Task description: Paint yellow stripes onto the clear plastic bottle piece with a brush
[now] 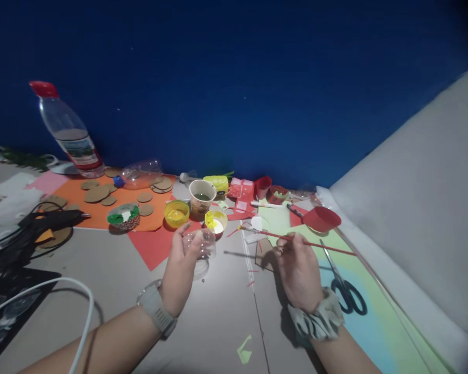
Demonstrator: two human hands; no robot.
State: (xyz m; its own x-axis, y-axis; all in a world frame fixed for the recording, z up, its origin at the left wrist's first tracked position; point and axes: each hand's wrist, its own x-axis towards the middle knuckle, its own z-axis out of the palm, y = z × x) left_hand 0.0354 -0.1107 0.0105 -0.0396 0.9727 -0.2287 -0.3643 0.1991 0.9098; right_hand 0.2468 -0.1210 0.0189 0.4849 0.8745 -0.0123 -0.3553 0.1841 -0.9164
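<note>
My left hand (182, 272) grips a clear plastic bottle piece (206, 244), holding it just above the grey table. Between the fingers of my right hand (299, 272) is a thin red paintbrush (315, 244), its yellowish tip pointing left toward the plastic piece but apart from it. Beyond my left hand stand a yellow paint cup (177, 214), a paper cup (202, 195) with dark liquid, and a small cup with yellow and white paint (218, 224). A bowl with green and white paint (124, 217) is farther left.
Black-handled scissors (349, 296) lie right of my right hand, near a red curved piece (322, 219). A tall water bottle (72, 135) stands back left beside cardboard discs (97, 194) on orange paper. Black cables (19, 228) and a white cord (89, 306) occupy the left. A blue wall closes the back.
</note>
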